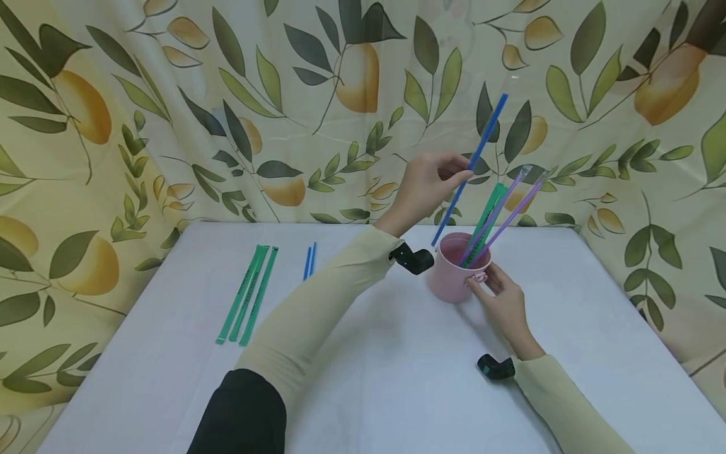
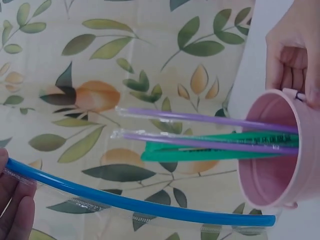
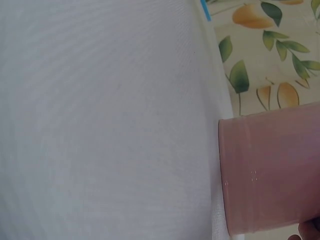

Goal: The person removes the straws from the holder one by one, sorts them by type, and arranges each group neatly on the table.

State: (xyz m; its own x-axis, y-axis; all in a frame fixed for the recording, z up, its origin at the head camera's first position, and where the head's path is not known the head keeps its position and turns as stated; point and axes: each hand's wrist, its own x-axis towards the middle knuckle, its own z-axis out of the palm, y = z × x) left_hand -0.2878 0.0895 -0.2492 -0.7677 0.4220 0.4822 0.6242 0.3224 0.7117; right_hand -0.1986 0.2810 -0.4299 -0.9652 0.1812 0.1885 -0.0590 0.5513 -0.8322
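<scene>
My left hand (image 1: 431,184) pinches a blue straw (image 1: 486,135) in a clear wrapper between thumb and fingers. The straw slants, its lower end beside the left rim of a small pink bucket (image 1: 447,284). In the left wrist view the blue straw (image 2: 135,201) looks slightly bowed, its far end just outside the bucket's mouth. My right hand (image 1: 507,309) holds the bucket at its right side, by the handle's joint. Standing in the bucket are two wrapped purple straws (image 1: 518,209) and green printed paper sleeves (image 1: 492,211). The bucket's wall (image 3: 272,170) fills the lower right of the right wrist view.
Three green sleeves (image 1: 246,293) lie side by side on the left of the white table (image 1: 363,378). Two blue straws (image 1: 309,260) lie right of them, partly hidden by my left sleeve. A curtain (image 1: 317,126) with fruit and leaves hangs behind the table.
</scene>
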